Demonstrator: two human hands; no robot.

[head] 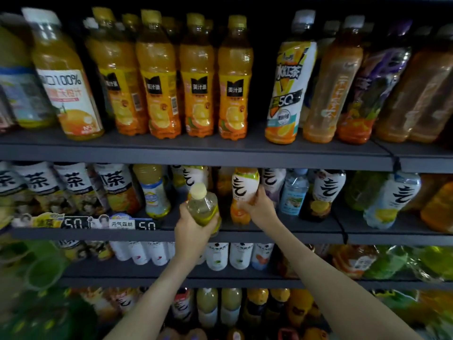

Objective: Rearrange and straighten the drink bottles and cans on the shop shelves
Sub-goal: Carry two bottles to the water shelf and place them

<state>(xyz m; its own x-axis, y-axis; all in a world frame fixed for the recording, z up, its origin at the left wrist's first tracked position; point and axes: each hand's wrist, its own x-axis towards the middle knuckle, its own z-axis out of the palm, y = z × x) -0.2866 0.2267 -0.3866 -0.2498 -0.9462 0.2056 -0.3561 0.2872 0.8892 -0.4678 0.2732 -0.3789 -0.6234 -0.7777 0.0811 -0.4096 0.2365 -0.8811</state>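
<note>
Fingers of the left hand [193,229] wrap the lower body of a pale green bottle [203,207] with a cream cap, holding it tilted toward us just off the front edge of the middle shelf [269,235]. Fingers of the right hand [257,207] close round the waist of a white-and-orange bottle [245,192] that stands on that shelf, just to the right of the green one. Both grips look firm, neither hand slack.

It looks like the facing-up step on this row: one bottle pulled forward, its neighbour being turned or shifted. Behind the left fingers a gap shows in the row, and I judge the next move is to set the green bottle upright there, label outward, while the right hand squares its bottle so the front line runs even.

Counting what shows clearly: two hands, two bottles held. Above the fingers, on the top shelf, four orange juice bottles [198,79] with yellow caps stand in a front row. Left of the left fingers, four white-labelled tea bottles [73,185] stand in a row. Lower shelves are too blurred to count.
</note>
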